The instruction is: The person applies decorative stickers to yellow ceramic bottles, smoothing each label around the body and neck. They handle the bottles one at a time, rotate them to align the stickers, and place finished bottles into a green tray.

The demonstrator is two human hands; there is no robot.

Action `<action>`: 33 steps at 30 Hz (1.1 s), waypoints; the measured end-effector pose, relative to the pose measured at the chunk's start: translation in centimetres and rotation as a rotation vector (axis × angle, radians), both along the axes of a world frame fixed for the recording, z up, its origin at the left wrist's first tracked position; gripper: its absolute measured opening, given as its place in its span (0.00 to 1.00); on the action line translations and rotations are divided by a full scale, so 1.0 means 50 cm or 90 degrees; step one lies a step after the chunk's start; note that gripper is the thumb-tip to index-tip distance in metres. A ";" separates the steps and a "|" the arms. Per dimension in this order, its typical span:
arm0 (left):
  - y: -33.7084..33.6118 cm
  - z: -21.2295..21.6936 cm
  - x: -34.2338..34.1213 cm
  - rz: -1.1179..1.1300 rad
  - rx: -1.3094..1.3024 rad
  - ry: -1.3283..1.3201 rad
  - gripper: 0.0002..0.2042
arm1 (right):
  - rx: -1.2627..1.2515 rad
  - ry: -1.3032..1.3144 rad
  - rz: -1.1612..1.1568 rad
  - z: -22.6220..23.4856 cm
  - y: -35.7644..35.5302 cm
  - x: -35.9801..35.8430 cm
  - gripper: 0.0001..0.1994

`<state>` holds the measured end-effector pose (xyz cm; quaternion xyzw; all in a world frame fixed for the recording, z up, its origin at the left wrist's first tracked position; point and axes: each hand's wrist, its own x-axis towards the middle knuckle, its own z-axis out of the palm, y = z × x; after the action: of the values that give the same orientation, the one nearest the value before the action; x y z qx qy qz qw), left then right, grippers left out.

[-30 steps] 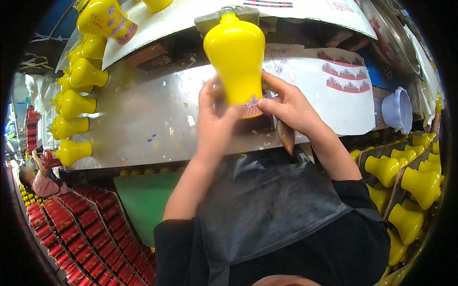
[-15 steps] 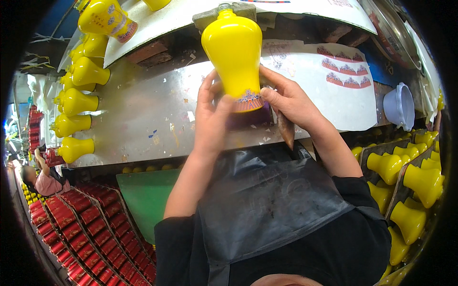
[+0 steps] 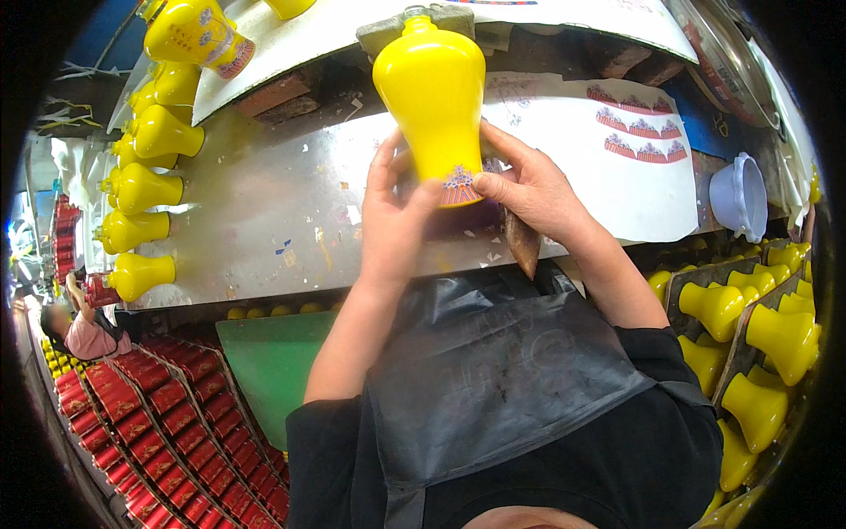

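A glossy yellow bottle (image 3: 429, 88) lies in front of me, its neck on a grey block (image 3: 379, 33) and its wide shoulder away from me. Round its foot runs a patterned decal band (image 3: 460, 183). My left hand (image 3: 389, 207) is closed on the left of the foot, its thumb at the band and slightly blurred. From the right, my right hand (image 3: 536, 189) grips the foot, thumb tip pressed on the band. Under that hand a brown pointed piece (image 3: 522, 245) shows; I cannot tell whether it is held. Fingertips behind the bottle are hidden.
Several yellow bottles (image 3: 145, 189) line the metal table's (image 3: 264, 212) left side. A white sheet with decal strips (image 3: 639, 189) lies at right, near a pale tub (image 3: 738, 196). Racks of yellow bottles (image 3: 709, 309) stand right, red containers (image 3: 167, 414) lower left. Another person (image 3: 88, 335) is far left.
The band at the foot looks turned slightly, and my right thumb has shifted left onto it. The brown pointed piece has moved a little left. The bottle stays at the same place.
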<state>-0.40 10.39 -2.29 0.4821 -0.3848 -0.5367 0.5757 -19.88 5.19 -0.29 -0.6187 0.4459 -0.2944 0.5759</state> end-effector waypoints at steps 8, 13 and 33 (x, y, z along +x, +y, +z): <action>0.003 -0.022 0.006 -0.003 -0.026 -0.027 0.36 | -0.008 0.033 -0.003 0.002 -0.001 0.000 0.40; 0.001 -0.027 0.009 -0.016 -0.047 -0.040 0.37 | 0.012 0.074 0.001 0.010 -0.002 -0.004 0.38; 0.006 -0.001 0.004 -0.029 0.002 -0.006 0.34 | 0.050 -0.002 0.000 -0.014 -0.002 -0.007 0.40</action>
<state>-0.22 10.71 -2.36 0.4768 -0.3975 -0.5480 0.5606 -20.25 5.09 -0.98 -0.5951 0.4560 -0.2778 0.6006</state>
